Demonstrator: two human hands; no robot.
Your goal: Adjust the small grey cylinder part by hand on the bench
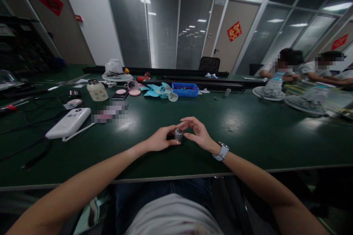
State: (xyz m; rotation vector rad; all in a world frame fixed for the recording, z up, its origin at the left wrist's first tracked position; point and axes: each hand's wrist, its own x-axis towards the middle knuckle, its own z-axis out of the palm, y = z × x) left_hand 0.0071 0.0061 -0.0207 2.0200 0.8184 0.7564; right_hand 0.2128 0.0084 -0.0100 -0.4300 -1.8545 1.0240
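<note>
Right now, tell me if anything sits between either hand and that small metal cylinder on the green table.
Nothing visible does. The left hand already grips the small metal cylinder from its side, and the right hand has its fingers curled over its top. The green table right around them holds nothing else; the blue tray lies far behind.

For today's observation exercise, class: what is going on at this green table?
A seated person holds a small grey cylindrical part on the green table: the left hand grips its side, and the right hand has fingertips at its top. A blue fan blade and blue tray lie farther back. Two other people work at the far right.
</note>
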